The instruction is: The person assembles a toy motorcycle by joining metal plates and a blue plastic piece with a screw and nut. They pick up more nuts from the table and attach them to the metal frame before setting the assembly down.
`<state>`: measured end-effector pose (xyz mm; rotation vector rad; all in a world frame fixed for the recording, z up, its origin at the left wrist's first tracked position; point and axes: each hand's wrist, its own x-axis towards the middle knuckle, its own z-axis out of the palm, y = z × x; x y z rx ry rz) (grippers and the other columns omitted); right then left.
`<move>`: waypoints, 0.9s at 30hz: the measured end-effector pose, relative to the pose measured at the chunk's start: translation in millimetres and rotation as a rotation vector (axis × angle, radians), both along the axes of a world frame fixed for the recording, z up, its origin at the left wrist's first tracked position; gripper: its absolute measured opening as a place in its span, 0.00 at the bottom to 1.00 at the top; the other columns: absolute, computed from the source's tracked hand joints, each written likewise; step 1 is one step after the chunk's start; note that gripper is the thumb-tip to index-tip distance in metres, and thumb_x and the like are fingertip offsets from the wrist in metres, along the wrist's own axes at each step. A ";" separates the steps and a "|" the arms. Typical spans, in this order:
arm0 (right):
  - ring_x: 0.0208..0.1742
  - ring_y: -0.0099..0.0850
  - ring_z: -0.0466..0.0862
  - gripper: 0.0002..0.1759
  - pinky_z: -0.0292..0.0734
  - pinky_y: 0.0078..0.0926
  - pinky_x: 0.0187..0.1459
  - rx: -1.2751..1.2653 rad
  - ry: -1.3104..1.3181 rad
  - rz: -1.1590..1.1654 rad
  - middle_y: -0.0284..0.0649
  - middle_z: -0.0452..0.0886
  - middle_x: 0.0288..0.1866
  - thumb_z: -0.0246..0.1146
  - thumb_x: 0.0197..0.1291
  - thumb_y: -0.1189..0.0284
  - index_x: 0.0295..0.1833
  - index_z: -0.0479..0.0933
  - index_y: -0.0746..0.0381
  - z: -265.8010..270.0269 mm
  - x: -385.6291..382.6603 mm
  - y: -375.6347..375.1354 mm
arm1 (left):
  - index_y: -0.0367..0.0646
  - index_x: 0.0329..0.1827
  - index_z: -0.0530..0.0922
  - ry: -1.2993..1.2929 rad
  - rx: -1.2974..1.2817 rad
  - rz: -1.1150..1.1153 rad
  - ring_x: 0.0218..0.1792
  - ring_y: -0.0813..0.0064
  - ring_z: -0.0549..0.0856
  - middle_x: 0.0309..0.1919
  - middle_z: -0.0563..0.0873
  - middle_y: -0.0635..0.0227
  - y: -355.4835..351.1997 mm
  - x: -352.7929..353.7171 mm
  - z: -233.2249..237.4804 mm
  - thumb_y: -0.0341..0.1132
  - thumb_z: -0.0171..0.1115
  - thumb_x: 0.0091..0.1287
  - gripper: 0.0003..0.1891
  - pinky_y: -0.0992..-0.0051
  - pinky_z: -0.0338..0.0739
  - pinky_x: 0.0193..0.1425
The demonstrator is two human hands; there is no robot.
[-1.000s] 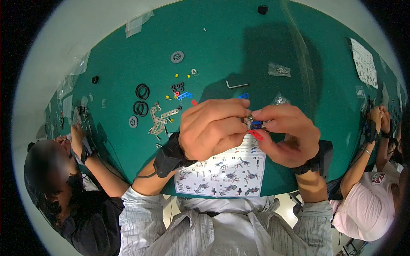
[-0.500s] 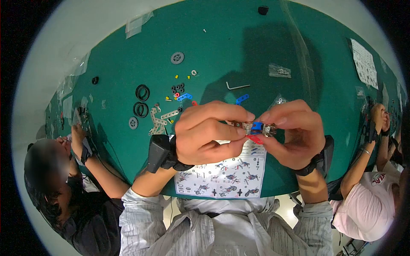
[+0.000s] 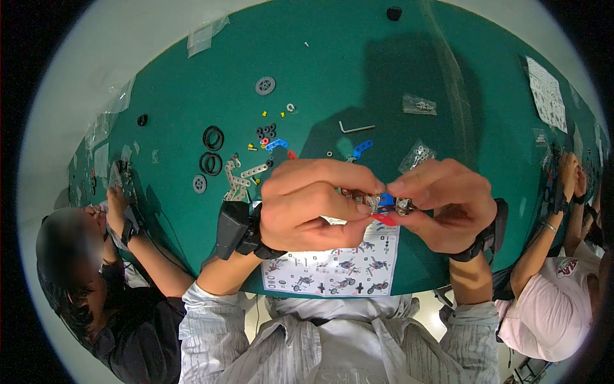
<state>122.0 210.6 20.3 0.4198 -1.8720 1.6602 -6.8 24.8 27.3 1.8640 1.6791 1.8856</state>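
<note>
Between my two hands is a small model assembly (image 3: 386, 200) of metal, blue and red parts. My left hand (image 3: 316, 208) pinches its left end between thumb and fingers. From the other side my right hand (image 3: 448, 201) grips the right end, thumb below and forefinger above. The fingers cover much of the assembly, so its full shape is hidden. Under the hands lies a printed instruction sheet (image 3: 329, 269) with pictured building steps. Just beyond the fingers are a blue angled piece (image 3: 362, 149) and a clear bag of metal nuts (image 3: 419, 155).
On the green table (image 3: 211, 70) lie black rubber rings (image 3: 213, 138), a grey wheel (image 3: 265, 86), metal strips (image 3: 238, 182) and small black parts (image 3: 266, 131). A hex key (image 3: 355, 128) and a bagged set of screws (image 3: 419, 105) are farther back. People sit on both sides.
Both hands have shifted slightly down toward me with the assembly, and my right hand slightly rightward. More of the blue piece and the nut bag shows beyond them.
</note>
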 end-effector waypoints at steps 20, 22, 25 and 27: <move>0.42 0.36 0.89 0.18 0.85 0.28 0.40 0.046 -0.001 0.022 0.50 0.88 0.44 0.79 0.48 0.84 0.45 0.83 0.64 10.2 -4.1 -0.9 | 0.42 0.38 0.80 0.101 0.008 -0.021 0.37 0.64 0.91 0.43 0.90 0.53 -6.8 -5.1 -0.4 0.26 0.80 0.52 0.16 0.70 0.82 0.36; 0.42 0.37 0.89 0.17 0.85 0.29 0.41 0.053 -0.007 0.013 0.50 0.88 0.43 0.77 0.49 0.85 0.45 0.83 0.65 8.1 -2.9 1.2 | 0.42 0.38 0.79 0.079 0.011 -0.047 0.38 0.64 0.91 0.43 0.90 0.53 -7.0 -6.1 1.3 0.25 0.79 0.52 0.15 0.70 0.83 0.36; 0.42 0.37 0.89 0.16 0.85 0.29 0.41 -0.007 -0.009 0.043 0.50 0.88 0.43 0.75 0.50 0.86 0.45 0.83 0.65 2.9 -1.6 0.5 | 0.42 0.37 0.79 0.078 0.007 -0.023 0.38 0.64 0.91 0.42 0.90 0.54 -7.5 -3.9 2.1 0.23 0.78 0.51 0.15 0.69 0.83 0.37; 0.41 0.37 0.90 0.16 0.84 0.28 0.40 -0.015 -0.002 0.059 0.50 0.88 0.42 0.76 0.50 0.86 0.45 0.83 0.66 2.7 -2.3 1.2 | 0.42 0.37 0.79 0.066 0.006 -0.038 0.37 0.64 0.91 0.42 0.90 0.54 -7.5 -3.8 3.0 0.22 0.77 0.50 0.15 0.68 0.84 0.38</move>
